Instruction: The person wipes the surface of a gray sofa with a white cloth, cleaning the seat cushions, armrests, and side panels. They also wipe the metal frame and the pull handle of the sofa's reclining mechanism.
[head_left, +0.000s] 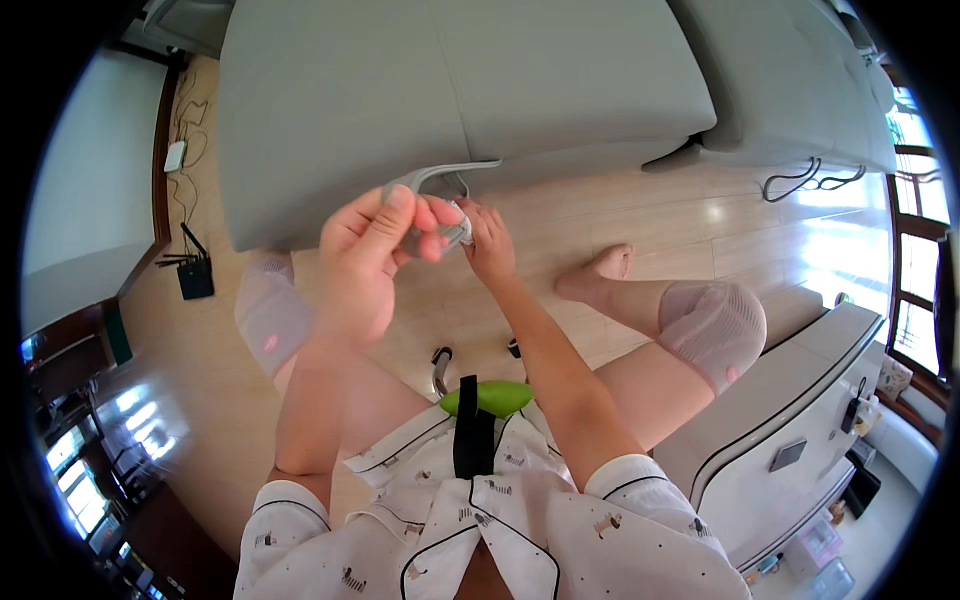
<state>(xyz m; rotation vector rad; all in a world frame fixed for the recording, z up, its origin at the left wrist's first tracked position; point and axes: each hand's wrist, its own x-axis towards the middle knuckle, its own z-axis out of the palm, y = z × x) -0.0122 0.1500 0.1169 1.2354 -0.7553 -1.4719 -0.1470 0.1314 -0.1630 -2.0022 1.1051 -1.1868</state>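
Observation:
My left hand (364, 247) is raised above the floor, its thumb and fingers closed on a flat grey strap (442, 169). The strap arcs up from the fingers and its end lies to the right, in front of the grey upholstered sofa (360, 97). My right hand (491, 244) is close beside the left and lower down. It pinches a small white piece (463, 225) that seems to join the grey strip between both hands; the fingers partly hide it, so its exact kind is unclear.
Pale flooring (600, 210) lies between my knees. A dark cable loop (791, 184) hangs by the sofa at right. A black router (195, 277) and white box (175, 156) with wires are at left. A white cabinet (787, 420) flanks my right leg; below me is a green seat (491, 397).

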